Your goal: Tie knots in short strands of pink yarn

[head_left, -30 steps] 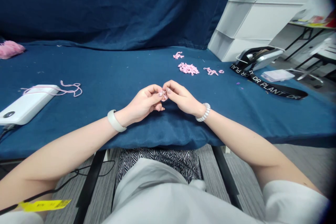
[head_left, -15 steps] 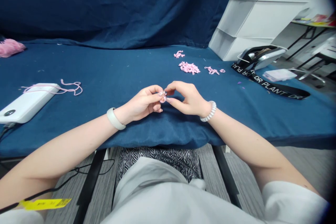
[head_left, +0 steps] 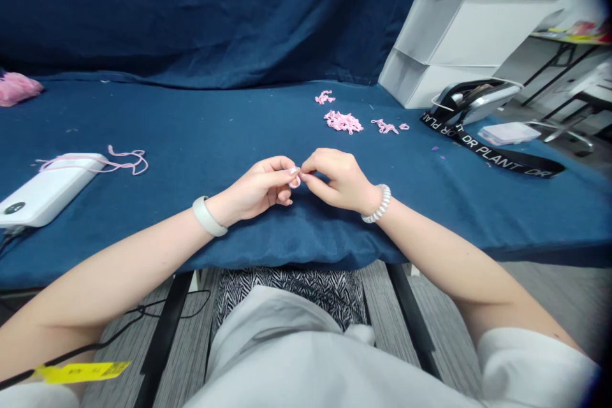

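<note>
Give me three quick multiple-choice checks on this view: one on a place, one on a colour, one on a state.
1. Where does the black DR PLANT lanyard lie?
A) Around a wrist
B) On the blue cloth
C) On the floor

2. What colour is the heap of yarn bits?
A) Yellow
B) White
C) Pink

3. How do the left hand and right hand stand?
A) Flat and apart
B) Fingertips together at a small pink piece
C) Gripping the lanyard

1: B, it stretches across the cloth.
2: C, the bits show pink.
3: B, the fingertips meet at the piece.
</note>
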Available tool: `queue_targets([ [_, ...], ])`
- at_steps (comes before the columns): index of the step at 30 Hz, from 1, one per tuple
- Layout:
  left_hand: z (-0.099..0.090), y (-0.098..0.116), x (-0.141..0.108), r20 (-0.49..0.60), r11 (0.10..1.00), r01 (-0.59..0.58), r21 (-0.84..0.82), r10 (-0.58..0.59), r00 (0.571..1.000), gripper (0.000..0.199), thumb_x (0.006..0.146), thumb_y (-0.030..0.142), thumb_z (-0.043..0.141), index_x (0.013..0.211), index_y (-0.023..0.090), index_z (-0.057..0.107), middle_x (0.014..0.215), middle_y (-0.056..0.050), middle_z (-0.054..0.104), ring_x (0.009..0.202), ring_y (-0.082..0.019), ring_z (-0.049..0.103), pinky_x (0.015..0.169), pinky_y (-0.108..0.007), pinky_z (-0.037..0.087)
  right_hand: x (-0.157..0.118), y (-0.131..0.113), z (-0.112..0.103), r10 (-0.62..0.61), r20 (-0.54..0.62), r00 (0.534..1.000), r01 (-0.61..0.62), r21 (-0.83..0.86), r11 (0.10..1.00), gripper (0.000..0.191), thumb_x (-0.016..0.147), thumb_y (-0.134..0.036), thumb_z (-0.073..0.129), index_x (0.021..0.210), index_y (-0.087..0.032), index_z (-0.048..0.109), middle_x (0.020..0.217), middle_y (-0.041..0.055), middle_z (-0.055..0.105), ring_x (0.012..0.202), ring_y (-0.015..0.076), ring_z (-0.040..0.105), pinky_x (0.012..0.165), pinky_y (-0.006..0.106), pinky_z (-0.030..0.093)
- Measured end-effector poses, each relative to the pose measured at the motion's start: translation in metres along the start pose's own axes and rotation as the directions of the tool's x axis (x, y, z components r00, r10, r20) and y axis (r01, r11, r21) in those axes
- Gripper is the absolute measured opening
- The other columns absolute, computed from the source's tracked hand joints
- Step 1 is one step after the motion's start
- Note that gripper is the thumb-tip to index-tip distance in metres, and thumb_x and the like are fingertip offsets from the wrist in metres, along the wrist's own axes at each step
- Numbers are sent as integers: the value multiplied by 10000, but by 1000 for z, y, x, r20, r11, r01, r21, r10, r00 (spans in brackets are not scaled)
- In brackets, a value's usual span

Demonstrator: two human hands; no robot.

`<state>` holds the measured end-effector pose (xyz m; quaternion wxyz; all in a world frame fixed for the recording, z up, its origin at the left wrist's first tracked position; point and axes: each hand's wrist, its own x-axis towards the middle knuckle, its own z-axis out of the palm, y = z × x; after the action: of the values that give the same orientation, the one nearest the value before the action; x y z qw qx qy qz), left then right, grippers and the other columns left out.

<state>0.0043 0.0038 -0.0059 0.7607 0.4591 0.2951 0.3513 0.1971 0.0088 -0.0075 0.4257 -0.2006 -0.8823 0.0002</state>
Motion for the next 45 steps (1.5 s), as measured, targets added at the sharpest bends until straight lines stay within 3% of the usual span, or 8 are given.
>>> queue_targets([
  [11,1,3,0,-22,999,-32,6,32,999,295,671,251,806,758,144,545,656,58,618,443,-21,488,503,-186,511,1,-2,-3,111,-10,994,-110,94,990,125,865,-215,541,754,-171,576,689,13,630,628,113,569,625,258,464],
  [18,0,3,-1,35,996,-84,18,84,996,344,664,290,828,762,142,533,666,55,624,434,-15,480,510,-194,531,1,0,-7,313,99,945,-328,310,892,121,840,-258,593,873,-143,605,802,32,668,720,128,618,690,266,511],
  [22,-2,2,0,50,996,-83,17,82,995,332,682,287,819,759,143,530,660,52,626,424,-12,474,504,-187,526,3,-5,-4,251,106,962,-272,301,914,152,876,-291,576,881,-143,610,809,35,671,716,118,614,693,254,501],
  [27,-1,1,0,50,998,-58,14,58,997,308,693,277,809,753,139,540,660,48,629,424,-14,475,508,-191,527,3,-6,-1,181,40,983,-186,218,958,126,904,-212,539,826,-141,609,762,19,668,677,99,605,664,224,474],
  [36,-3,5,0,-1,996,-70,-53,70,998,324,655,236,828,757,147,534,635,69,596,413,-8,444,494,-190,520,1,0,-8,200,-40,979,-192,157,969,28,847,-164,556,850,-143,574,794,25,644,707,110,600,687,240,492],
  [45,-2,3,0,48,995,-52,-91,57,997,336,638,238,847,740,147,540,610,75,589,408,-9,441,518,-206,541,1,-8,2,35,-98,995,-27,86,996,103,863,-187,581,923,-117,626,789,56,644,727,129,594,705,272,499],
])
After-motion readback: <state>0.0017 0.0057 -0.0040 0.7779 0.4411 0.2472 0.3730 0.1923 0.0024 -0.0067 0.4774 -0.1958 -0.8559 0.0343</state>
